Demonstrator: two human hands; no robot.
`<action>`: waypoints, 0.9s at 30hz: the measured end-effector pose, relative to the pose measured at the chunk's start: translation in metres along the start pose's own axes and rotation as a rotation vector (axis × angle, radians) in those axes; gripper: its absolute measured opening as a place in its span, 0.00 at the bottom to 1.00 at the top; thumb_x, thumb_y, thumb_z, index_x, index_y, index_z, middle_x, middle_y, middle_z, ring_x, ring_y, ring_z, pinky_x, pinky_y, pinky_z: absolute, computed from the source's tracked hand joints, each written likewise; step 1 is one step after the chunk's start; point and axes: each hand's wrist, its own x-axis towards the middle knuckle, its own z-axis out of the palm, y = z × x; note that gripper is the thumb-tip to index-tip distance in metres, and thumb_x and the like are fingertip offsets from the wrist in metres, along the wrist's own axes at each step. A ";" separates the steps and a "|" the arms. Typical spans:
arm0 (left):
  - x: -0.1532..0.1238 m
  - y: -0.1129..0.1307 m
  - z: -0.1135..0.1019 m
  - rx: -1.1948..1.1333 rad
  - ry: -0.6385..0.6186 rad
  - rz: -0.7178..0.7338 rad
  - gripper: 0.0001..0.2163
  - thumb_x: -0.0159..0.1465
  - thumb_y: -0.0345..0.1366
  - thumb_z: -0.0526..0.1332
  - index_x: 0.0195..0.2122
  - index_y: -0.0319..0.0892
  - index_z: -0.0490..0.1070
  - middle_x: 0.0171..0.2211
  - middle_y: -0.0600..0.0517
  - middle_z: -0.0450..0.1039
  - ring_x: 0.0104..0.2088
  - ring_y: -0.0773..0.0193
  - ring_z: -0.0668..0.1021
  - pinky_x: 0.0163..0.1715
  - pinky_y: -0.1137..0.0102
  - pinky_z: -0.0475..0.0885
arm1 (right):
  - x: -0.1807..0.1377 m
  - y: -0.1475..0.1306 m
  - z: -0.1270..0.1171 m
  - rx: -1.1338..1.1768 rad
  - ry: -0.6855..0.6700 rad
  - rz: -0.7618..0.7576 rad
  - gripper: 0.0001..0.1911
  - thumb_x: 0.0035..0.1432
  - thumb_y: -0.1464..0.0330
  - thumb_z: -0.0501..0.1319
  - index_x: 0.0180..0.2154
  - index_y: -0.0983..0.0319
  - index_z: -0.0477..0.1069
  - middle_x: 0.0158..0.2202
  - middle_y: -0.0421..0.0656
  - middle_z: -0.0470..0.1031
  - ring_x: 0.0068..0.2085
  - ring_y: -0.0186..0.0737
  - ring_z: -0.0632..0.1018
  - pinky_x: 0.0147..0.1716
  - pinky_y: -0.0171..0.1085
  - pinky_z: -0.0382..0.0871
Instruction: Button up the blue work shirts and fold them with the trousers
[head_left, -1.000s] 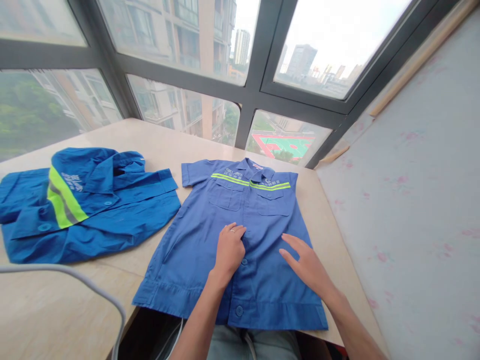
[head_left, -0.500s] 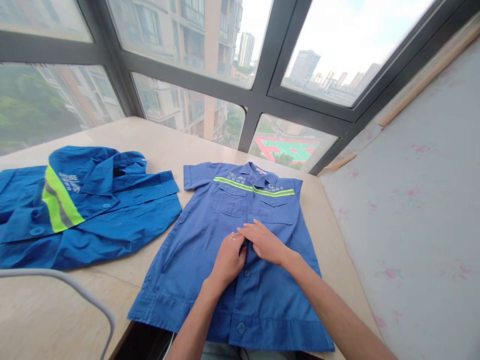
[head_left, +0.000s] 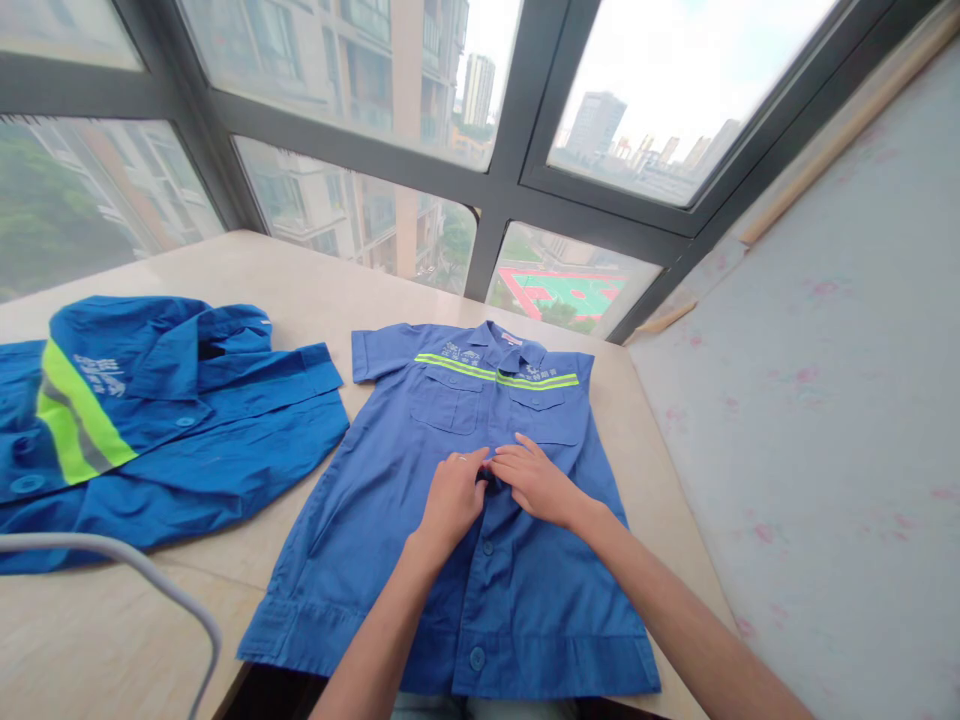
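A blue short-sleeved work shirt [head_left: 405, 500] lies front up on the pale tabletop, with a yellow-green and grey stripe across its chest. My left hand [head_left: 456, 495] and my right hand [head_left: 536, 480] meet over its front placket, below the chest pockets. Fingers of both hands are closed on the placket fabric, which lifts a little between them and shows a dark gap. Whether a button is in the fingertips is hidden. Further down the placket, a button [head_left: 488, 547] and the hem button [head_left: 477, 658] show.
A darker blue work jacket [head_left: 247, 430] with a wide reflective stripe lies folded at the left. A grey cable [head_left: 142, 567] curves over the table [head_left: 112, 640] at the lower left. Windows rise behind the table, and a flower-patterned wall [head_left: 810, 430] bounds the right.
Both hands stay at the same spot on the placket, with fingers slightly shifted and the fabric opened between them. The view has turned slightly, moving the scene left.
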 end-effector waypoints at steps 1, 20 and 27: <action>0.001 -0.002 0.001 -0.015 0.004 0.000 0.22 0.62 0.27 0.60 0.58 0.41 0.69 0.48 0.46 0.77 0.48 0.56 0.75 0.48 0.64 0.69 | 0.001 0.000 0.001 -0.005 0.002 0.007 0.29 0.53 0.81 0.56 0.56 0.60 0.67 0.52 0.48 0.73 0.58 0.46 0.68 0.66 0.56 0.48; 0.016 0.010 -0.001 0.264 -0.085 -0.066 0.05 0.62 0.33 0.61 0.38 0.42 0.75 0.40 0.44 0.72 0.45 0.51 0.72 0.41 0.62 0.66 | -0.003 0.005 0.008 -0.076 0.357 -0.017 0.07 0.63 0.74 0.56 0.36 0.58 0.71 0.40 0.41 0.79 0.53 0.42 0.72 0.62 0.50 0.47; 0.016 0.012 0.002 0.082 -0.106 -0.109 0.08 0.62 0.26 0.55 0.37 0.41 0.73 0.36 0.47 0.76 0.39 0.59 0.76 0.37 0.68 0.66 | -0.001 0.002 0.017 -0.093 0.345 0.050 0.08 0.65 0.73 0.54 0.36 0.59 0.70 0.34 0.41 0.76 0.47 0.40 0.72 0.60 0.47 0.46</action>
